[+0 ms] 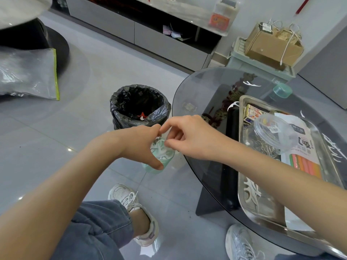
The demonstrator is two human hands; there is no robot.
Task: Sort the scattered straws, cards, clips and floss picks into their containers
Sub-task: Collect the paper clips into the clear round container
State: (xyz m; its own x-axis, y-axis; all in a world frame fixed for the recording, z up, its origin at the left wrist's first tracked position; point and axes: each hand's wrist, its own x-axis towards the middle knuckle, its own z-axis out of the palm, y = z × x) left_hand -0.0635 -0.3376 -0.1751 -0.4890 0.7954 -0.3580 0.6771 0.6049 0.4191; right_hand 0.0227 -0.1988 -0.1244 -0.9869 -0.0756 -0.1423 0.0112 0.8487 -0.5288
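One mint jar (158, 163) of floss picks (160, 152), gripped in the curled left hand (139, 145) off the edge of the glass table (197, 87), presumably steadied for filling; right hand (187, 139) fingertips pinched over its mouth, anything held indiscernible.

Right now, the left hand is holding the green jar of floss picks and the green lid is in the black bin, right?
Not quite. The left hand does hold the green jar of floss picks, but the green lid sits on the glass table, not in the black bin, as the head view shows.
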